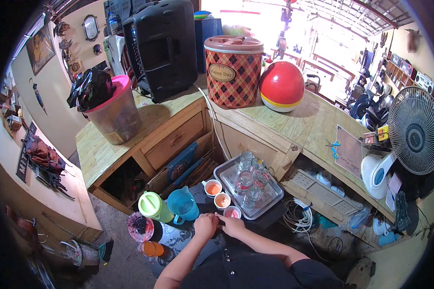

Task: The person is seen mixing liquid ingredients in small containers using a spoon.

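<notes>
Head view: the left hand (205, 225) and right hand (232, 226) meet above the near part of the dark surface (172, 237). The left fingers are curled inward; the right fingers point toward them. Whether anything is pinched between the two cannot be told.

Three cups stand in a slanting row just ahead of the hands: the pink cup (232, 213) nearest, the peach cup (222, 200) next, the orange cup (212, 188) farthest. All three are uncovered.

Hazards:
1. Tipping. The pink cup sits just beside the right hand; a forward slip of the knuckles could upset it into the peach cup.
2. Snagging. The blue pitcher (182, 202) turns its handle toward the left hand; a sideways swing could catch it.
3. Breakage. The tray (273, 195) lies near the cups and carries clustered glasses (244, 180); a jolt could knock these together.
4. Spillage. Orange drinks (152, 249) stand left of the left forearm; a backward elbow movement could overturn them.
</notes>
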